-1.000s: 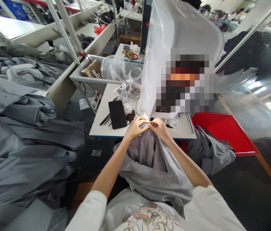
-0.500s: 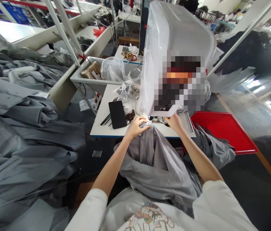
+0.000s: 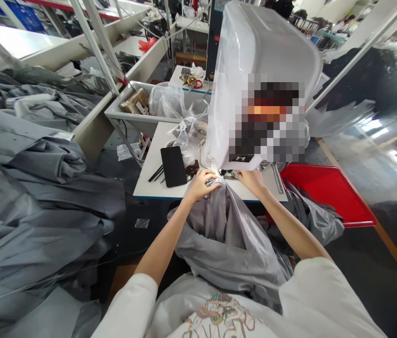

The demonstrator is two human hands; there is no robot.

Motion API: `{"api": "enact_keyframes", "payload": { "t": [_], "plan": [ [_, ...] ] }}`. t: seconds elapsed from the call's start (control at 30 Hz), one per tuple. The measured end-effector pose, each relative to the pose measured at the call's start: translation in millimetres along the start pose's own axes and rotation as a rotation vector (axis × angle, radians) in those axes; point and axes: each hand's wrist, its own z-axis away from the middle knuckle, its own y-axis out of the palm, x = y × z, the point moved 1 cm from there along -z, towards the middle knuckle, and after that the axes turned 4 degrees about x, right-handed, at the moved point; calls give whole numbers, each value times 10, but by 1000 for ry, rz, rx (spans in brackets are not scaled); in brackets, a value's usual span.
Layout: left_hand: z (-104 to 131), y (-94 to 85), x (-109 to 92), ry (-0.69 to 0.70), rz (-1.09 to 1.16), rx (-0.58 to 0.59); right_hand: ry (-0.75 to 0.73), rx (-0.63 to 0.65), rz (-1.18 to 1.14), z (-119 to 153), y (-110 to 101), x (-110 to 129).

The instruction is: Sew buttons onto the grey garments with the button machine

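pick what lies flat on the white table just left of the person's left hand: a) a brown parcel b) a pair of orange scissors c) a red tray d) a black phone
d: the black phone lies flat on the white table just left of the left hand, which grips the grey fabric; the red tray sits off to the right of the table.
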Motion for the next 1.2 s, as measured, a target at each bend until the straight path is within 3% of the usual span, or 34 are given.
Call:
{"api": "enact_keyframes", "payload": {
  "t": [0.8,1.03,1.2],
  "plan": [
    [1,-2,-4,12,2,-6,-54,-49,89,-18,24,-67],
    [1,-1,0,15,5,-1,-85,30,117,21,-53,-74],
    [2,-3,-5,5,1,11,-93,4,77,-48,-21,-75]
  ]
}}
